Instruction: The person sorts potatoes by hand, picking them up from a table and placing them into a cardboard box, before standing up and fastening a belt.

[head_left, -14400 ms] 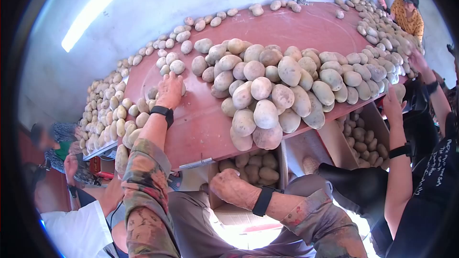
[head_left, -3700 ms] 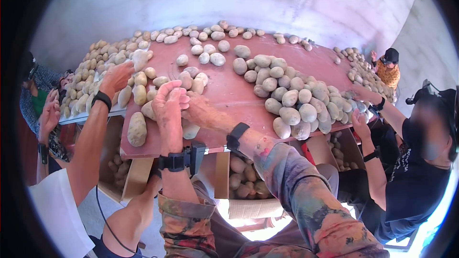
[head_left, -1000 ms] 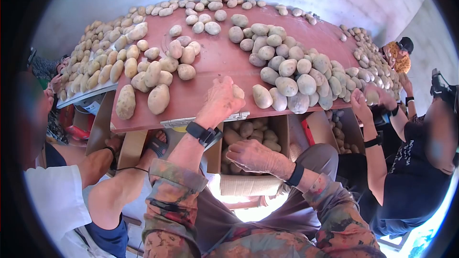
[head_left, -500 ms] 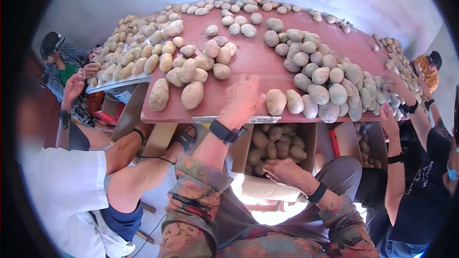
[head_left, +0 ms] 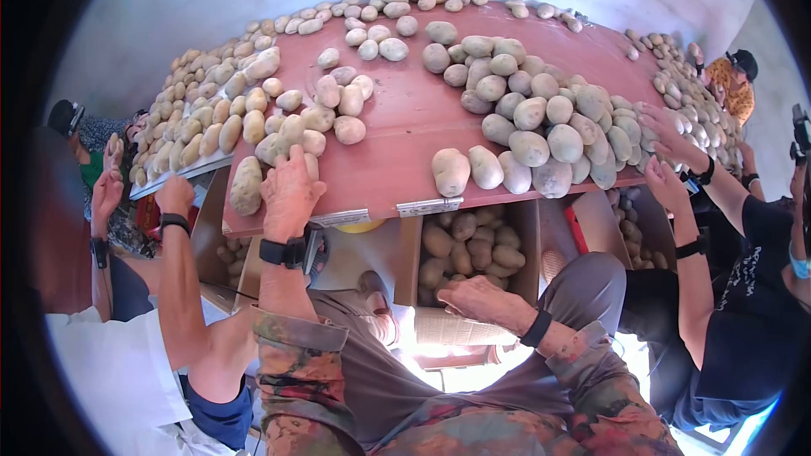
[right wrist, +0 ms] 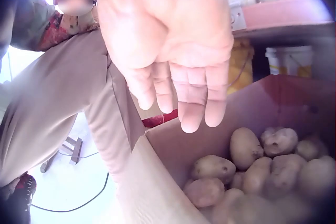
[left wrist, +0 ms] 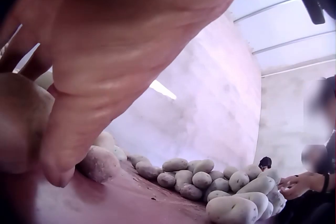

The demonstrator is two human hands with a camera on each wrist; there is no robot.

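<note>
In the head view my left hand (head_left: 290, 194) reaches over the potatoes at the table's front left. The left wrist view shows its thumb and fingers around a potato (left wrist: 21, 124), which the hand mostly covers in the head view. A long potato (head_left: 246, 187) lies just left of that hand. My right hand (head_left: 490, 302) hangs empty over the near side of a cardboard box (head_left: 465, 327) that holds potatoes (head_left: 460, 257). Its palm and nearly straight fingers show in the right wrist view (right wrist: 173, 50).
A large potato heap (head_left: 541, 110) covers the red table's right half, its front row ending in a potato (head_left: 451, 172) near the metal hinge (head_left: 429, 206). More potatoes (head_left: 190, 118) lie at left and along the wall. People sit on both sides, a neighbour's hand (head_left: 175, 195) close by.
The potato in my left hand a second ago now lies at the left end of the heap's front row. That hand has moved left onto another potato. My right hand stays over the box.
</note>
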